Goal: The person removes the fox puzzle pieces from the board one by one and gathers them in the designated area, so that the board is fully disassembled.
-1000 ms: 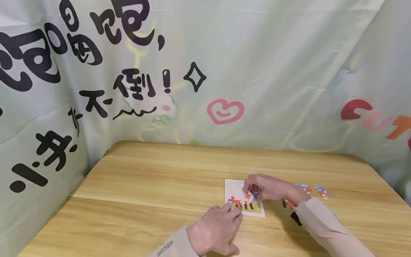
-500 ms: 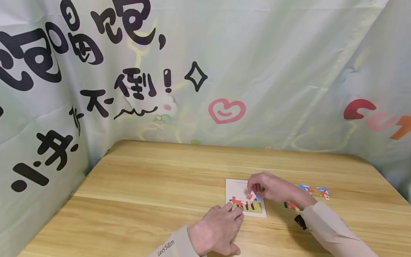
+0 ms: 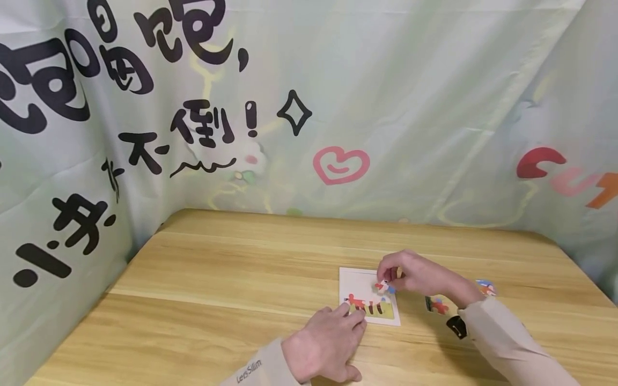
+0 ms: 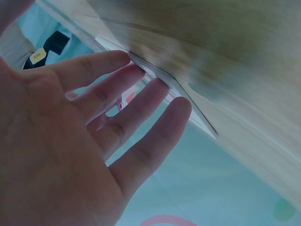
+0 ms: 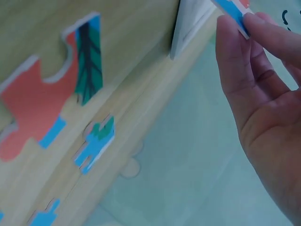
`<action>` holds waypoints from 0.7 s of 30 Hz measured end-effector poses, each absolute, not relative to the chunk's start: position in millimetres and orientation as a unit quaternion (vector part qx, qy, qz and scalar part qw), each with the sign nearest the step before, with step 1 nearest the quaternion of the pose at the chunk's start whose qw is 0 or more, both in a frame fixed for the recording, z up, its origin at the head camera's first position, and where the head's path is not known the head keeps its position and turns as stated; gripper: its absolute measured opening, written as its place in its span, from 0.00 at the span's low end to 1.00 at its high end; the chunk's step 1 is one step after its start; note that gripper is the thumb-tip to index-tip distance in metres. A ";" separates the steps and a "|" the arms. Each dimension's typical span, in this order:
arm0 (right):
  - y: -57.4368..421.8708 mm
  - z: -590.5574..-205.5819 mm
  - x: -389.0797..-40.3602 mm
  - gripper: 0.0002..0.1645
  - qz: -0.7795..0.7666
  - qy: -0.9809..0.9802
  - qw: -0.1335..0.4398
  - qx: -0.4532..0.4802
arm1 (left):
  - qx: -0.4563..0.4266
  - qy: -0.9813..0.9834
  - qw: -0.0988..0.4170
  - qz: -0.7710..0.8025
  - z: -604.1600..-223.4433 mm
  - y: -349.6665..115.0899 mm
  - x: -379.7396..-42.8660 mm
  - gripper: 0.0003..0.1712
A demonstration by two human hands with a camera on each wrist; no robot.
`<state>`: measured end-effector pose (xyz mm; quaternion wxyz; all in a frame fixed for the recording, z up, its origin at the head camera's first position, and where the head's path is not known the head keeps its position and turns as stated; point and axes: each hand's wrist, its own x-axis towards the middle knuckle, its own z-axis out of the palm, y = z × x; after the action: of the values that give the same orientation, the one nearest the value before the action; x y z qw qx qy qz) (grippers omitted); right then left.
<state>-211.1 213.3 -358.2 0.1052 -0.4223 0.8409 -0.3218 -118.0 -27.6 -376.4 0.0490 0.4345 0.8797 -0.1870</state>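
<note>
My right hand (image 3: 421, 274) pinches a small jigsaw puzzle piece (image 3: 384, 287), red, white and blue, between thumb and fingers. It is held over the right half of a white puzzle board (image 3: 354, 280). In the right wrist view, the blue edge of the pinched piece (image 5: 231, 10) shows at the fingertips. Joined pieces (image 3: 380, 311) with red, dark stripes and yellow-green ground fill the near part of the board. My left hand (image 3: 325, 343) lies with its fingers spread, fingertips at the board's near left edge; the left wrist view shows them extended there.
Right of the board lie loose pieces: a red one with a dark green tree (image 5: 88, 61), a blue and green one (image 5: 99, 143), and another blue one (image 5: 44, 217). My right forearm (image 3: 507, 332) passes over that side. A printed curtain (image 3: 410, 107) hangs behind the wooden table (image 3: 217, 279).
My right hand has moved up and slightly right, taking the pinched piece away from the joined pieces. More of the red loose piece shows beside the forearm. The left hand stays put.
</note>
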 end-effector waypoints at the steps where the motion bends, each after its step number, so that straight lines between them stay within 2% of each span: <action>1: 215.0 -357.9 -210.6 0.18 -0.323 0.842 0.106 -0.419 | 0.434 0.880 0.050 -0.188 -376.4 -27.8 -117.6 0.50; 14: 253.6 -355.7 -203.3 0.16 -0.332 0.843 0.104 -0.410 | 0.431 0.881 0.041 -0.191 -377.8 -30.3 -114.0 0.49; 21: 286.9 -357.4 -200.4 0.19 -0.334 0.841 0.086 -0.417 | 0.434 0.879 0.030 -0.193 -377.4 -29.8 -114.4 0.49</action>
<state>-200.4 286.9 -357.4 0.0863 -0.4166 0.8412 -0.3337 -114.4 -29.8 -377.4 0.0305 0.4340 0.8795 -0.1930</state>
